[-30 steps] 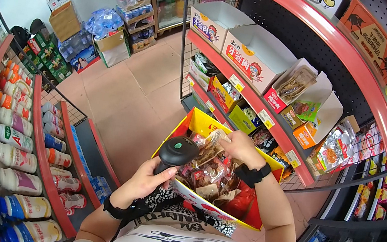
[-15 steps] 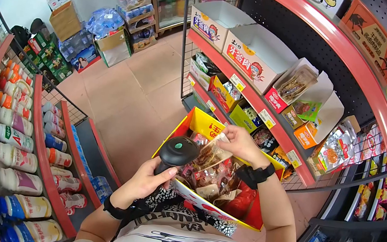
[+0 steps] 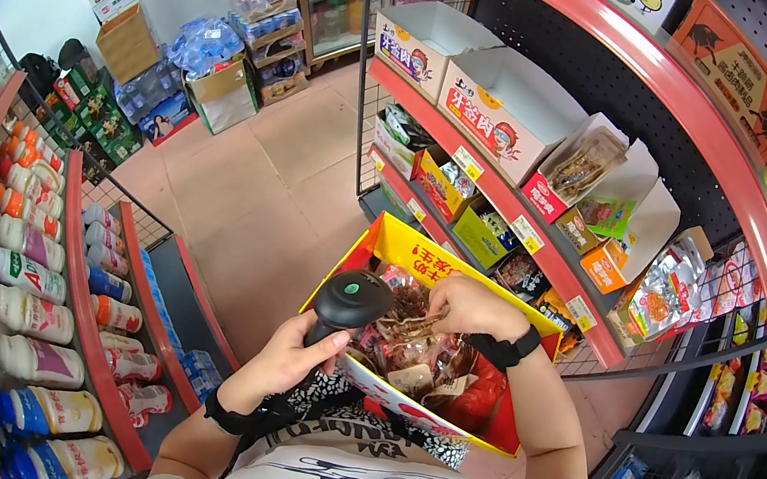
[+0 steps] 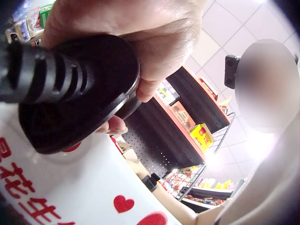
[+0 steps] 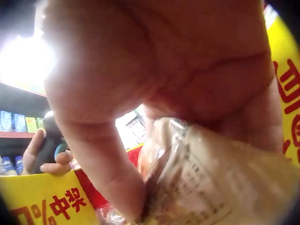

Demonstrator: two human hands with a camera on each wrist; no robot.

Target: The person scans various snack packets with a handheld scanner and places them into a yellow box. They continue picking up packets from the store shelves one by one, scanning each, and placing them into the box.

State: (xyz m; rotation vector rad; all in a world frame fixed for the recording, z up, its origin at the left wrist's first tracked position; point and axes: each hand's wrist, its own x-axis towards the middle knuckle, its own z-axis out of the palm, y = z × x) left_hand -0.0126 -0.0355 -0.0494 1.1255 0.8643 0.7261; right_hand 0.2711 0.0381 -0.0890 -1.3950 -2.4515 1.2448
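My left hand (image 3: pixel 290 357) grips the handle of a black barcode scanner (image 3: pixel 354 297) at the near left rim of a yellow, red and white cardboard box (image 3: pixel 412 249). From the left wrist, the scanner's dark handle end and ribbed cable sleeve (image 4: pixel 51 75) show under the palm. Inside the box lie several clear-wrapped brown snack packets (image 3: pixel 417 377). My right hand (image 3: pixel 482 312) is down in the box, its thumb and fingers pinching one see-through snack packet (image 5: pixel 187 178) with small print on it. The right fingertips are partly hidden by the packet in the right wrist view.
Ahead and right, a red-edged shelf (image 3: pixel 500 198) carries open snack cartons (image 3: pixel 500 108) close behind the box. On the left stands a rack of bottles (image 3: pixel 28 268). Tiled floor (image 3: pixel 265 161) runs between, with stacked cartons and bottle packs (image 3: pixel 203 46) farther back.
My right hand has come down and nearer, from the box's far rim onto the packets, and the pinched packet has gone lower with it. My left hand and the scanner look unmoved.
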